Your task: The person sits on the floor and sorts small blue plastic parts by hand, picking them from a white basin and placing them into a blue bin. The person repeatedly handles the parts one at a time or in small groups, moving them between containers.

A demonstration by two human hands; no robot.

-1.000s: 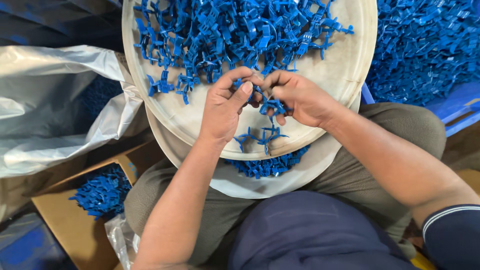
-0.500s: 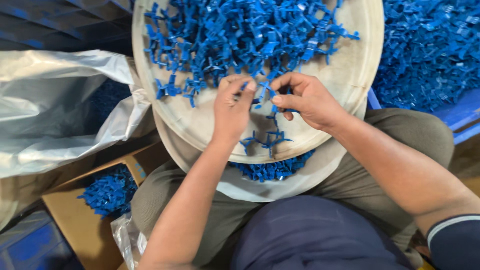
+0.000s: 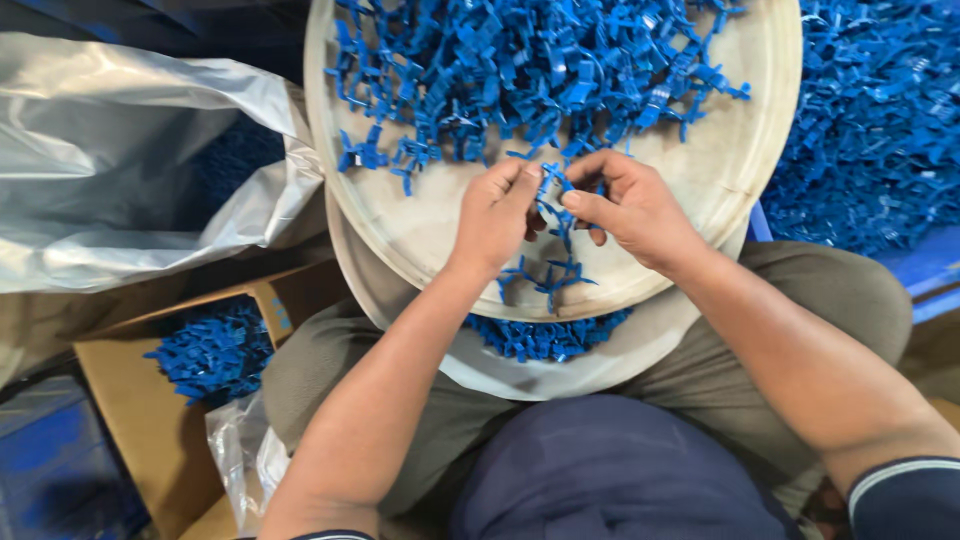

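Blue plastic pieces (image 3: pixel 552 205) are pinched between the closed fingertips of left hand (image 3: pixel 495 215) and right hand (image 3: pixel 635 208).

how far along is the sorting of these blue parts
Done: loose blue pieces lie in the lower tray, and more fill the box at left. In hand: both hands, left hand and right hand, pinch one blue sprue over the top tray. Left: a big pile on that tray, plus a heap at right. Most looks undone.
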